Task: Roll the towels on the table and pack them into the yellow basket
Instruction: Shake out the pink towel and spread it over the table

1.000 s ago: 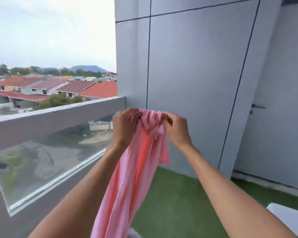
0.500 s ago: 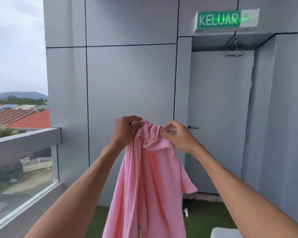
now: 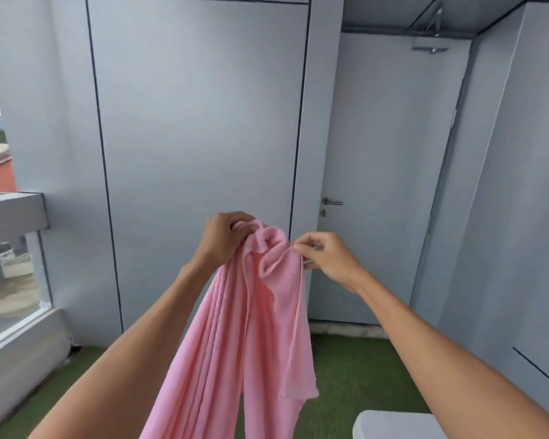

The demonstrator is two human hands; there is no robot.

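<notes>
A pink towel (image 3: 251,327) hangs in the air in front of me, bunched at its top edge and dropping out of view at the bottom of the frame. My left hand (image 3: 222,239) grips the bunched top at the left. My right hand (image 3: 327,258) pinches the towel's top edge a little to the right, between thumb and fingertips. A white table corner (image 3: 390,426) shows at the bottom right. The yellow basket is not in view.
Grey wall panels and a grey door (image 3: 390,185) with a lever handle stand ahead. Green artificial turf (image 3: 355,375) covers the floor. A glass balcony railing (image 3: 13,280) runs along the left side.
My view has swung right and slightly down, away from the rooftops and toward the door. My right hand has shifted rightward along the towel's top edge, spreading the two hands apart.
</notes>
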